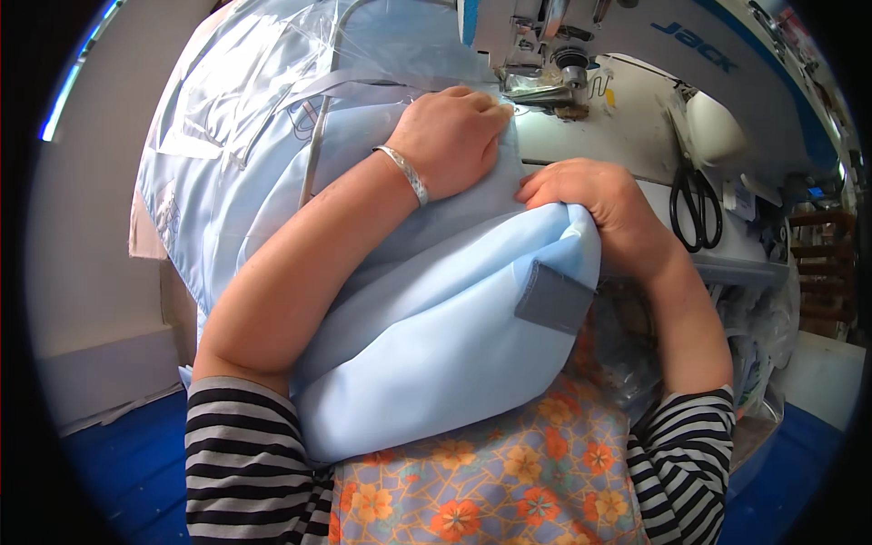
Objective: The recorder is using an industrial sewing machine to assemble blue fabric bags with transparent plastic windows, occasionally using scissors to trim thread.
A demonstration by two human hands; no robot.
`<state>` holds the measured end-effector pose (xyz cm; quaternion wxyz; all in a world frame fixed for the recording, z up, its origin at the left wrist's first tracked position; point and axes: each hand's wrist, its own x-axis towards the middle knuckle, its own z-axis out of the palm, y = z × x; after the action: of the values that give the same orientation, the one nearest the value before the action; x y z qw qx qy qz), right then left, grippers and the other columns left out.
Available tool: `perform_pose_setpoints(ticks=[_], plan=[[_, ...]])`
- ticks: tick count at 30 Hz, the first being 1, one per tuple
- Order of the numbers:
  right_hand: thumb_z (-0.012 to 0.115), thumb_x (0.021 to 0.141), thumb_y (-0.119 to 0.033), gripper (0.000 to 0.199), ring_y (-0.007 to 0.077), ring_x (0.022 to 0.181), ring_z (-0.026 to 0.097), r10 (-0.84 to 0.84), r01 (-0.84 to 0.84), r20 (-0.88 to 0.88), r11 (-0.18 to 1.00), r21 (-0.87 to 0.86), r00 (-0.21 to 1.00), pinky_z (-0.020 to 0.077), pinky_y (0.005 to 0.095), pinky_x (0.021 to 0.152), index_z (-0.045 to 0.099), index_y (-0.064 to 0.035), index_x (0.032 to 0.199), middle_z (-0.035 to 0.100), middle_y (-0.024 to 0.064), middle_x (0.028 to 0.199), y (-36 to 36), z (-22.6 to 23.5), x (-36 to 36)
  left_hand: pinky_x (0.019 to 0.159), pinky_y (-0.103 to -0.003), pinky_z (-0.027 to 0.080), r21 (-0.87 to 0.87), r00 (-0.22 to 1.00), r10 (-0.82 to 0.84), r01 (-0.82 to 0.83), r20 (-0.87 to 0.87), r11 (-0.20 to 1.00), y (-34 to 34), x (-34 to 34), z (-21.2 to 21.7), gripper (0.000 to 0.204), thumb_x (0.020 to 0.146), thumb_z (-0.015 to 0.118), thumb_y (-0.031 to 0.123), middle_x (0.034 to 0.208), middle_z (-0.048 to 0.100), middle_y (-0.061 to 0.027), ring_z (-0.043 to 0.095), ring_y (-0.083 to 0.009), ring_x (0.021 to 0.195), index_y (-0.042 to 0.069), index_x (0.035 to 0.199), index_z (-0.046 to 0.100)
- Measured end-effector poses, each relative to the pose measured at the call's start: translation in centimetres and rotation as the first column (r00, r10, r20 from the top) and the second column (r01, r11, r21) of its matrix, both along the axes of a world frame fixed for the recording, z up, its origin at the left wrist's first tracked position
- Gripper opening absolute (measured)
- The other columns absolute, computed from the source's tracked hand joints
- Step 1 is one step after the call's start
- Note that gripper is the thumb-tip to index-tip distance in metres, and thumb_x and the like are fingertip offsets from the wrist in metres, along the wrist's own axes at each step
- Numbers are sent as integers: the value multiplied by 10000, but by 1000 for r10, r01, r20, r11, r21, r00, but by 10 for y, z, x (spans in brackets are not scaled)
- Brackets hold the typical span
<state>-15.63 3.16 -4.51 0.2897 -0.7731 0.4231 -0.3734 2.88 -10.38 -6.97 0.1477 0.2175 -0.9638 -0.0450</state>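
Observation:
A large piece of light blue fabric spreads over the sewing table and hangs down into my lap. A dark grey patch sits on it near its right edge. My left hand is closed on the fabric just left of the presser foot of the sewing machine, its fingertips close to the foot. Nearer to me and further right, my right hand is closed around the fabric's edge, its fingers bent. The fabric between my hands runs up to the foot; part of my left fingers is hidden.
Black-handled scissors lie on the machine bed at the right. A thin metal rod frame and clear plastic sheeting lie over the fabric at the far left. Clear plastic bags hang below the table's right side.

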Motion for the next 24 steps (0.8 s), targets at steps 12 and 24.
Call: perform_pose_setpoints(ticks=[12, 24], plan=[[671, 786, -103, 128, 289, 916, 672, 28, -18, -149, 998, 64, 988, 526, 365, 825, 677, -25, 888, 702, 135, 963, -21, -11, -16, 860, -389, 505, -127, 1000, -26, 24, -15, 992, -9, -9, -4, 293, 807, 577, 149, 1018, 621, -80, 594, -256, 1031, 51, 1070, 661], [661, 799, -108, 100, 294, 886, 672, 17, -16, -175, 1000, 9, 984, 529, 357, 800, 666, -25, 856, 697, 139, 930, -24, -13, -20, 834, -404, 504, -84, 989, -123, 116, -83, 990, -5, -5, -5, 206, 793, 582, 147, 963, 611, -95, 603, -278, 965, 20, 944, 641]])
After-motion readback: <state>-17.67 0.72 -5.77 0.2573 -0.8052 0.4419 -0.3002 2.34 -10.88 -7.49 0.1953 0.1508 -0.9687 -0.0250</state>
